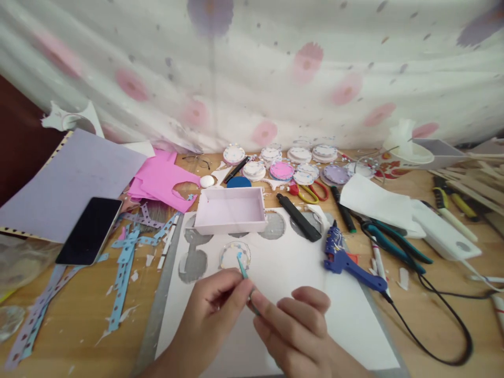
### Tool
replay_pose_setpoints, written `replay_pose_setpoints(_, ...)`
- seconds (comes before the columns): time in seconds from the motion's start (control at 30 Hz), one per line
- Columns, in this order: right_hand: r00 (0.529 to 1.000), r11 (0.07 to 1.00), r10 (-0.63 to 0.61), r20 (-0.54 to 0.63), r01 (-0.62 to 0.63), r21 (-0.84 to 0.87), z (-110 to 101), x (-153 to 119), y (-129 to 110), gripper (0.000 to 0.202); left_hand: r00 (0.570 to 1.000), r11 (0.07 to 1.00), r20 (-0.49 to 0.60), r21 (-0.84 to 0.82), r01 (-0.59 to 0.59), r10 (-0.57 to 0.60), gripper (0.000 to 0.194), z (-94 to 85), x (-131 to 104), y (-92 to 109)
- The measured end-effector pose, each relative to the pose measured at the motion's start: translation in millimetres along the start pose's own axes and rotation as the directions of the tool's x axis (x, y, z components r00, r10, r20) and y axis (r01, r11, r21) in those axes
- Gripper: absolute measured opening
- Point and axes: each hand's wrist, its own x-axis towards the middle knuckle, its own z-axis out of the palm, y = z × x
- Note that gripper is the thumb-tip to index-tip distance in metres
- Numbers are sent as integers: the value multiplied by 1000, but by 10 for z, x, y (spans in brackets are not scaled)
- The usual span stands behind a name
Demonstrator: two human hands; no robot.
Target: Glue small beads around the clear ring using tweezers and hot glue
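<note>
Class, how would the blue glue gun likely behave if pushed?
The glue gun would probably swivel rather than roll, given its angled shape. Its attached black cord may drag. It looks like hard plastic, so probably stiff.

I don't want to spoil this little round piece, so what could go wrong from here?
The small blue bit at the tip of the thin teal tool might slip onto the white sheet. The right hand might brush the nearby blue glue gun, or that arm could snag its looping black cord.

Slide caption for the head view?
Left hand and right hand hold a thin teal tool over white paper, glue gun and box nearby.
</note>
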Motion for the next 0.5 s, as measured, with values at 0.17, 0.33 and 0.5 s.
replay_pose_setpoints(0.17,910,879,-388,145,413,-238,-159,15,184,22,992,992,-67,76,-99,104,34,-33,21,-54)
replay_pose_setpoints(0.33,993,849,78,-85,-111,-517,-570,-256,547,33,967,966,-77,107,-234,243,29,-208,40,-73)
replay_pose_setpoints(0.5,924,547,380,-46,-265,-794,-951,-611,898,40,957,957,-72,98,-274,281,29,-288,41,-158)
